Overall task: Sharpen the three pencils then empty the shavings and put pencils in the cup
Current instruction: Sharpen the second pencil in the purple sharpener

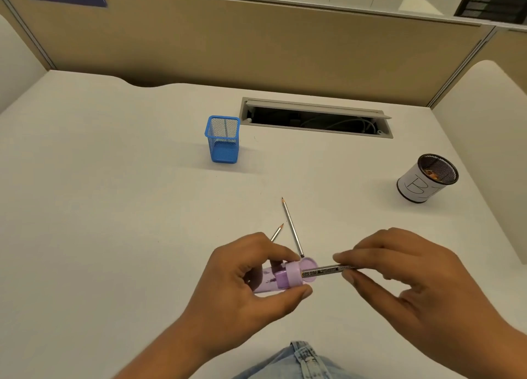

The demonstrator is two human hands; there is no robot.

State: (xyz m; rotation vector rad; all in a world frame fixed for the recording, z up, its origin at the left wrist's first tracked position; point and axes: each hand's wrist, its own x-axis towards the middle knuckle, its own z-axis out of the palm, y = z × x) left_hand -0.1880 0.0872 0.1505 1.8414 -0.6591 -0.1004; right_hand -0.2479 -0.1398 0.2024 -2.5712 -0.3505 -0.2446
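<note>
So the purple sharpener (282,277) is held low over the counter (114,207), lying on its side with the mouth facing right. The left hand (245,281) has it wrapped up, thumb underneath and fingers (281,254) curled over the top.

Poking out of the mouth to the right is the third pencil (322,271). Its long axis runs left-right, in line with the sharpener's barrel. The right hand (399,278) is on that side, so it's the nearer one. Index and thumb tips pinch the pencil a little way out from the sharpener, the other fingers are loosely curled, and the wrist comes in from the lower right. My guess is the next bit is a twist about the pencil's own axis, so keeping the two lined up is the whole game.

Just behind the sharpener a longer pencil (291,226) and a shorter pencil (277,232) lie on the counter, tips pointing away and looking sharp already. Well behind it and a bit left stands the blue mesh cup (222,140). Well off to the right is a black mesh cup (425,179) wrapped in paper, with bits inside that could be shavings.
</note>
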